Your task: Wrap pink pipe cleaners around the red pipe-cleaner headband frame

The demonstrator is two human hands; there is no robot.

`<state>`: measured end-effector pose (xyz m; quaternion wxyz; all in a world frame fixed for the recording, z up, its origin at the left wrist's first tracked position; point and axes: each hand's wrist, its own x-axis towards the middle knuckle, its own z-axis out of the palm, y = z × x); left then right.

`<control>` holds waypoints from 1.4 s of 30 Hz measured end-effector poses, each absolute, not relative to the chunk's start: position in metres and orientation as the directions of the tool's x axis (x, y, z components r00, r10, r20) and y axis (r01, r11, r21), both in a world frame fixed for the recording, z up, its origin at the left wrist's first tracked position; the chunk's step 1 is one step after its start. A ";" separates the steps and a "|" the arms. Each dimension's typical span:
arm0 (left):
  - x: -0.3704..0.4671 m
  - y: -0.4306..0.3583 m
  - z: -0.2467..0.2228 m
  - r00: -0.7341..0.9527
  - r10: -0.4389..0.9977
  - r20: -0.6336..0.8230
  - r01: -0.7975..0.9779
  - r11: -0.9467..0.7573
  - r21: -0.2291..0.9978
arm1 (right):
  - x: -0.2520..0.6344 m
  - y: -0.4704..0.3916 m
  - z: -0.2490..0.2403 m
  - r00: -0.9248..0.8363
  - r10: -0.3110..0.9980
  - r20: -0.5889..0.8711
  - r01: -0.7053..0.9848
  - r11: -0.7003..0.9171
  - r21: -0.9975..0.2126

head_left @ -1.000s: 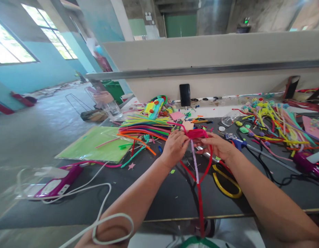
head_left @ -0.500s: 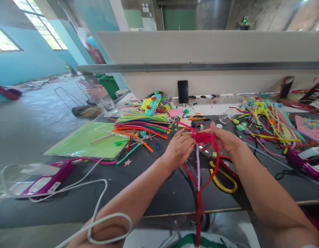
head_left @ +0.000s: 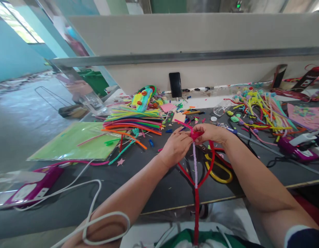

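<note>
A red and pink pipe cleaner piece (head_left: 197, 206) hangs over the table's front edge, with a lilac stem in its middle and red loops on both sides. At its top, my left hand (head_left: 177, 146) pinches the pink part from the left. My right hand (head_left: 209, 133) is closed on the same pink part from the right, its fingertips close to the left ones. One pink end sticks out up and left above the hands. Scissors with yellow handles (head_left: 221, 181) lie just right of the piece, partly behind a red loop.
Bundled coloured pipe cleaners (head_left: 133, 120) and a green sheet (head_left: 73, 141) lie on the left. A phone (head_left: 175, 84) leans on the white panel (head_left: 159, 34). Another pipe cleaner pile (head_left: 262, 110) is at right. A white cable (head_left: 97, 203) loops over my left forearm.
My right hand has moved in toward the left and closed over the pink band, which was spread between the hands before. The camera view has shifted slightly.
</note>
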<state>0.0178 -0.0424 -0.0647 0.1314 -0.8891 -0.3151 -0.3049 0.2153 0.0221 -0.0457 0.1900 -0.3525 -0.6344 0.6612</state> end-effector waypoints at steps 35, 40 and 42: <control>0.028 -0.034 -0.065 0.388 0.641 0.662 0.661 -0.694 0.285 | 0.204 0.022 -0.055 -0.675 0.726 -0.134 0.194 -0.001 -0.981; 0.028 -0.033 -0.062 0.338 0.652 0.678 0.622 -0.696 0.359 | 0.202 0.016 -0.051 -0.648 0.760 -0.058 0.119 0.026 -0.993; 0.024 -0.032 -0.061 0.336 0.677 0.655 0.620 -0.682 0.387 | 0.205 0.015 -0.054 -0.655 0.754 -0.049 0.057 -0.015 -0.998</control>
